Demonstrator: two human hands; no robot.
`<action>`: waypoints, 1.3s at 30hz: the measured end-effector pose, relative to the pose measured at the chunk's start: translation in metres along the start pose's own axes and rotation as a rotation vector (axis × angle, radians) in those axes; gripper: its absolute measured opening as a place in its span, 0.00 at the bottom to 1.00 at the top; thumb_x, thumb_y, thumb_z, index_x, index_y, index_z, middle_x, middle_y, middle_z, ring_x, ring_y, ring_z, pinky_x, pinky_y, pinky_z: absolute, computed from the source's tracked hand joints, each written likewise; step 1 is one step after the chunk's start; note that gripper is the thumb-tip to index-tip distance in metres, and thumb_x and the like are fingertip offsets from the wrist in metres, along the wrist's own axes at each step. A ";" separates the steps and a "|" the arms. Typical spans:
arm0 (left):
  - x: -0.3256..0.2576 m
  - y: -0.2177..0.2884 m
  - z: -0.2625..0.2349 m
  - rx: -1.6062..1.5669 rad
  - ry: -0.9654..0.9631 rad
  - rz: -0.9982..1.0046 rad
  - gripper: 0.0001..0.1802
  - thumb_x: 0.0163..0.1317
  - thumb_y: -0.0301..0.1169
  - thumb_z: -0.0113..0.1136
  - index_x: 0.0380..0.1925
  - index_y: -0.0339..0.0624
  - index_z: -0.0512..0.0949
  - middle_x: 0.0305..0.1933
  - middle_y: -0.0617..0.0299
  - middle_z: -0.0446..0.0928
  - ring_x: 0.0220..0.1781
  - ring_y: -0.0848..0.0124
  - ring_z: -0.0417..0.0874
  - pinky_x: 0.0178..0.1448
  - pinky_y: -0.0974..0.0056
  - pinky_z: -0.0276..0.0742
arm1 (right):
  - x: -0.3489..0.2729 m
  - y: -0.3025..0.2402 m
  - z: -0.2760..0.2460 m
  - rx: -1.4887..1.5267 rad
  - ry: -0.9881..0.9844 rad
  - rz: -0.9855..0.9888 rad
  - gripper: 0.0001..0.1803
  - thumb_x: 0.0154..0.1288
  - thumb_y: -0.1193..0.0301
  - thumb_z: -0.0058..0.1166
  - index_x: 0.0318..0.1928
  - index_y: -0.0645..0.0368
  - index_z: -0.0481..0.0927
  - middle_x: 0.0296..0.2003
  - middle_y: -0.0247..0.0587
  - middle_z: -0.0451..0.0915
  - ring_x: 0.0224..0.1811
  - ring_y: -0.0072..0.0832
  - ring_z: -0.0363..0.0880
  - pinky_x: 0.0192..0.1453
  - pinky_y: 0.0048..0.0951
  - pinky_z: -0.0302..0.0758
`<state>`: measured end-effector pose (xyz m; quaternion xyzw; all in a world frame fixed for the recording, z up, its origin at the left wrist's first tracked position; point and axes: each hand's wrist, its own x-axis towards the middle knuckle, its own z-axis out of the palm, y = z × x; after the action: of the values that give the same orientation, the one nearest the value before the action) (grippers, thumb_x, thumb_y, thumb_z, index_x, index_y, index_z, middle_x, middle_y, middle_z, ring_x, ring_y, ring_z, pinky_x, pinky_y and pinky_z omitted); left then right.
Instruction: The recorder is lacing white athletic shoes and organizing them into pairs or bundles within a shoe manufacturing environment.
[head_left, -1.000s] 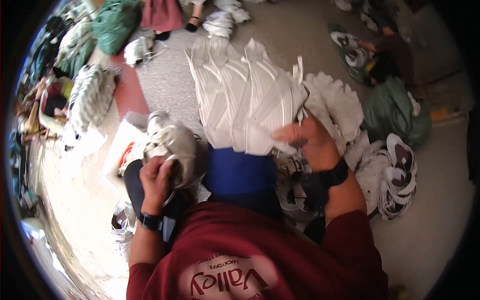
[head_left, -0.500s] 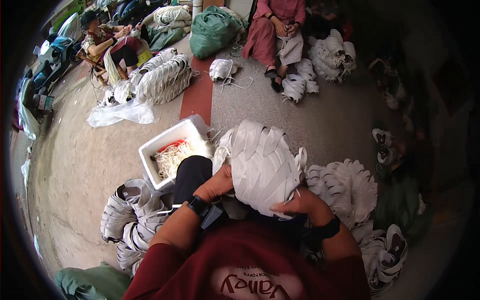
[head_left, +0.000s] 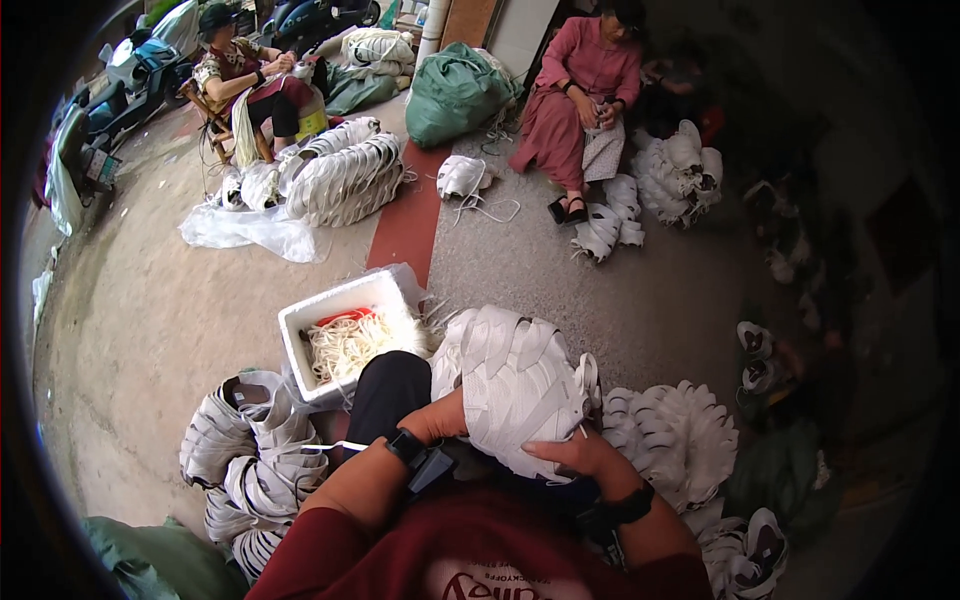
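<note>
Two hands at a bundle of white shoe uppers

The concrete floor (head_left: pixel 140 330) spread widest, pale on the left and in shadow on the right. On its far side sat a person in pink (head_left: pixel 555 130), with white uppers near their feet. Close by on the left stood a stack of nested uppers (head_left: pixel 215 435), and on the right lay a white pile (head_left: pixel 670 435).

The bundle of white shoe uppers (head_left: pixel 525 385), its pieces overlapping in rows, was held up over the wearer's lap, between the two hands. Beyond the wearer's dark-clad left knee (head_left: pixel 390 385) stood a white foam box (head_left: pixel 291 340), somewhat smaller than the bundle.

The left hand (head_left: pixel 440 415) lay against the bundle's left side, its back in view and its fingers hidden behind the pieces; how far they were open I cannot tell. The right hand (head_left: pixel 580 452) was clamped on the lower right edge, thumb stretched across the front face and fingers out of sight at the underside.

Smaller still were the dark watch (head_left: pixel 405 447) on the left wrist and, thinnest of all, the pale cords (head_left: pixel 350 348) tangled inside the box, with something red among them
</note>
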<state>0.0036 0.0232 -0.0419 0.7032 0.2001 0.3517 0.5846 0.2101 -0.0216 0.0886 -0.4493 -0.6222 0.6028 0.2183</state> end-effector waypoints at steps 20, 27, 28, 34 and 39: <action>0.001 0.021 0.017 -0.131 0.419 -0.072 0.20 0.49 0.26 0.66 0.45 0.37 0.77 0.45 0.60 0.80 0.46 0.70 0.80 0.52 0.65 0.73 | 0.013 -0.022 -0.022 0.128 -0.345 0.269 0.38 0.42 0.58 0.70 0.55 0.62 0.72 0.49 0.44 0.76 0.51 0.33 0.73 0.58 0.30 0.67; 0.001 0.017 0.021 -0.100 0.448 -0.054 0.19 0.49 0.26 0.65 0.43 0.38 0.78 0.44 0.60 0.80 0.46 0.71 0.80 0.51 0.65 0.74 | 0.018 0.005 -0.024 0.175 -0.402 0.226 0.40 0.39 0.58 0.71 0.54 0.61 0.73 0.49 0.45 0.76 0.52 0.35 0.72 0.59 0.31 0.66; 0.002 0.016 0.020 -0.098 0.451 -0.055 0.19 0.49 0.26 0.65 0.43 0.38 0.78 0.44 0.60 0.80 0.46 0.71 0.80 0.51 0.65 0.74 | 0.020 0.006 -0.022 0.148 -0.394 0.169 0.39 0.39 0.58 0.71 0.54 0.61 0.73 0.49 0.45 0.76 0.53 0.35 0.71 0.60 0.31 0.65; 0.002 0.018 0.015 0.073 0.381 -0.069 0.23 0.50 0.26 0.64 0.49 0.38 0.75 0.48 0.59 0.79 0.49 0.70 0.79 0.54 0.65 0.72 | 0.024 0.018 -0.008 -0.194 -0.224 -0.058 0.40 0.42 0.57 0.67 0.56 0.61 0.71 0.53 0.48 0.73 0.57 0.36 0.67 0.63 0.31 0.61; -0.006 0.016 0.011 0.180 0.447 -0.045 0.24 0.49 0.25 0.63 0.49 0.36 0.74 0.49 0.56 0.78 0.51 0.70 0.78 0.55 0.64 0.72 | 0.015 -0.005 0.006 -0.204 -0.118 0.137 0.39 0.41 0.58 0.68 0.55 0.62 0.72 0.51 0.46 0.74 0.55 0.34 0.70 0.60 0.30 0.64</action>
<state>0.0058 0.0077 -0.0287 0.6525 0.3706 0.4661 0.4686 0.1969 -0.0121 0.0883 -0.4744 -0.6599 0.5753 0.0926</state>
